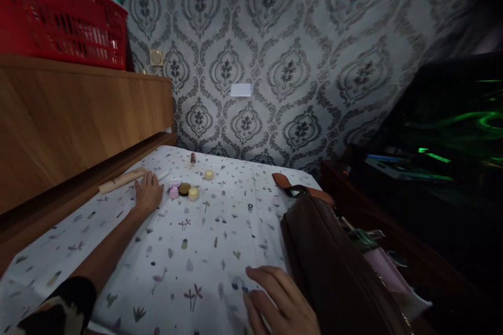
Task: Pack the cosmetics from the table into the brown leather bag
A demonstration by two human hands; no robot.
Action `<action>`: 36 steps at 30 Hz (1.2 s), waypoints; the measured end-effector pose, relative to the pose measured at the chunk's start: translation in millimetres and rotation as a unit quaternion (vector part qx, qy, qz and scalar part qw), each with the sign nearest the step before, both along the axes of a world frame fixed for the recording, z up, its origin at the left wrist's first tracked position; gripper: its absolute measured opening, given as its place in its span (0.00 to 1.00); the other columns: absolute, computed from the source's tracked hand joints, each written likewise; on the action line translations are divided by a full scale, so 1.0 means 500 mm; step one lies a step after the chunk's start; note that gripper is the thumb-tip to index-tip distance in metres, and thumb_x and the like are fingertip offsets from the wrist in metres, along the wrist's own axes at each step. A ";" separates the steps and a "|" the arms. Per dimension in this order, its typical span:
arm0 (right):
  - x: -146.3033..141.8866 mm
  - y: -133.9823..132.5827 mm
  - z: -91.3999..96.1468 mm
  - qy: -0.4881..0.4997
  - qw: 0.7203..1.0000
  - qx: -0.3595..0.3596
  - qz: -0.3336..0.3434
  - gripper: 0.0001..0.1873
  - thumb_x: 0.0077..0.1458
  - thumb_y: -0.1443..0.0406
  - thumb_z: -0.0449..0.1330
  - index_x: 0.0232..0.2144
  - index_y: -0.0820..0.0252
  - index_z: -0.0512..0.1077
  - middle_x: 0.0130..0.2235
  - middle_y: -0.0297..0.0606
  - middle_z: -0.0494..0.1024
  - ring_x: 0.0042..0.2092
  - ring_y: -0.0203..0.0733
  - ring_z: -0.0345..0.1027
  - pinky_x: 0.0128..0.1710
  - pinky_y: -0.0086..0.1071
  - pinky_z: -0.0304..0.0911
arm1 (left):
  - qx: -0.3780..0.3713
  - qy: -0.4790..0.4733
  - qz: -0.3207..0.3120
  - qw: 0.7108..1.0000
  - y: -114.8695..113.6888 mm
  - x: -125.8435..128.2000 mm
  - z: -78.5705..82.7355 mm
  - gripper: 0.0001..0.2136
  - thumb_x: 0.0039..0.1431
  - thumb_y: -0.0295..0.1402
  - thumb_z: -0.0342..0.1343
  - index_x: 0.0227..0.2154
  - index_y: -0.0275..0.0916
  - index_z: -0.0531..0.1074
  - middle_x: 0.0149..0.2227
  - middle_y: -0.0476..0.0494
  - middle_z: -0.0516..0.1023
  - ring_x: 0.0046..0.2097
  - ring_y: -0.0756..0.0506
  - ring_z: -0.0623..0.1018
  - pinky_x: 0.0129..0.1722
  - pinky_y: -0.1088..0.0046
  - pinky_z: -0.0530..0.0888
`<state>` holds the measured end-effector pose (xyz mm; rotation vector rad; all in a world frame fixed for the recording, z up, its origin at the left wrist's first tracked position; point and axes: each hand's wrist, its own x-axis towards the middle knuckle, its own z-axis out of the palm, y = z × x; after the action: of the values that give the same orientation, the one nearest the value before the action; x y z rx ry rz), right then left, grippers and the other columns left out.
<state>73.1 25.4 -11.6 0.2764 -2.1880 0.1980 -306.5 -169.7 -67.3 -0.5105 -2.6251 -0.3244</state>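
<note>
My left hand (149,191) reaches to the far left of the patterned white cloth (204,251), fingers stretched out and apart. Its fingertips lie beside a long beige roll-like thing (122,180); whether they touch it I cannot tell. A thin white stick-like thing (163,175) lies just right of the fingers. Farther right sit small round containers: a pink one (174,192), a brown-gold one (184,189) and a cream one (193,193). My right hand (281,301) hovers at the near edge, fingers loosely bent and apart, holding nothing, left of a dark brown bag (334,261).
Another cream container (208,174) and a small reddish tube (193,158) lie farther back. A tan strap (302,188) rests behind the bag. At left stands a wooden cabinet (86,110) bearing a red basket (74,26). A dark green-lit device (451,131) is at right.
</note>
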 end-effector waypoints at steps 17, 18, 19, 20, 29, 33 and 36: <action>-0.221 -0.094 -0.109 -0.162 0.954 -0.240 0.083 0.12 0.52 0.76 0.55 0.21 0.59 0.66 0.26 0.35 0.75 0.32 0.39 0.69 0.36 0.31 0.64 | 0.001 -0.030 -0.017 0.999 -0.007 -0.007 -0.003 0.19 0.66 0.40 0.41 0.44 0.38 0.75 0.52 0.33 0.74 0.57 0.33 0.68 0.53 0.51 0.68; -0.224 -0.092 -0.116 -0.167 0.950 -0.251 0.079 0.12 0.52 0.76 0.55 0.20 0.59 0.65 0.25 0.34 0.74 0.31 0.38 0.68 0.35 0.31 0.64 | 0.001 -0.031 -0.020 0.999 -0.006 -0.006 -0.003 0.19 0.66 0.40 0.41 0.46 0.38 0.74 0.52 0.33 0.75 0.56 0.33 0.69 0.53 0.52 0.68; -0.226 -0.090 -0.122 -0.171 0.947 -0.261 0.076 0.13 0.52 0.75 0.55 0.19 0.59 0.65 0.24 0.34 0.73 0.30 0.38 0.68 0.34 0.31 0.63 | 0.003 -0.032 -0.023 0.999 -0.005 -0.005 -0.001 0.20 0.66 0.40 0.41 0.48 0.37 0.73 0.51 0.33 0.75 0.55 0.33 0.70 0.53 0.52 0.69; -0.226 -0.087 -0.126 -0.172 0.944 -0.270 0.073 0.13 0.52 0.75 0.55 0.19 0.59 0.64 0.23 0.34 0.73 0.29 0.38 0.67 0.33 0.31 0.62 | 0.005 -0.033 -0.024 0.999 -0.003 -0.006 0.002 0.20 0.67 0.40 0.40 0.50 0.36 0.72 0.51 0.32 0.75 0.55 0.33 0.70 0.52 0.53 0.69; -0.238 -0.082 -0.154 -0.122 0.946 -0.288 0.079 0.11 0.50 0.72 0.53 0.19 0.58 0.61 0.22 0.33 0.69 0.27 0.37 0.65 0.29 0.29 0.58 | -0.017 -0.053 -0.100 0.993 0.124 -0.097 0.051 0.19 0.68 0.39 0.40 0.57 0.45 0.68 0.52 0.39 0.74 0.56 0.37 0.69 0.53 0.58 0.68; -0.243 -0.077 -0.166 -0.071 0.952 -0.285 0.087 0.09 0.49 0.71 0.52 0.20 0.58 0.61 0.21 0.32 0.70 0.26 0.37 0.65 0.28 0.29 0.59 | -0.034 -0.085 -0.124 0.988 0.218 -0.156 0.060 0.18 0.68 0.41 0.48 0.57 0.44 0.67 0.52 0.40 0.73 0.56 0.38 0.71 0.53 0.54 0.70; -0.255 -0.079 -0.192 -0.061 0.958 -0.270 0.079 0.08 0.50 0.70 0.54 0.21 0.57 0.62 0.21 0.33 0.70 0.26 0.37 0.65 0.28 0.30 0.60 | -0.041 -0.111 -0.117 0.986 0.269 -0.198 0.058 0.19 0.65 0.41 0.54 0.55 0.38 0.67 0.54 0.39 0.71 0.53 0.39 0.73 0.52 0.52 0.72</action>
<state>-54.5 -14.1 -107.6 0.1285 -2.1343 0.9043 -405.4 -35.5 -38.4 -0.8585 -2.8061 -0.3648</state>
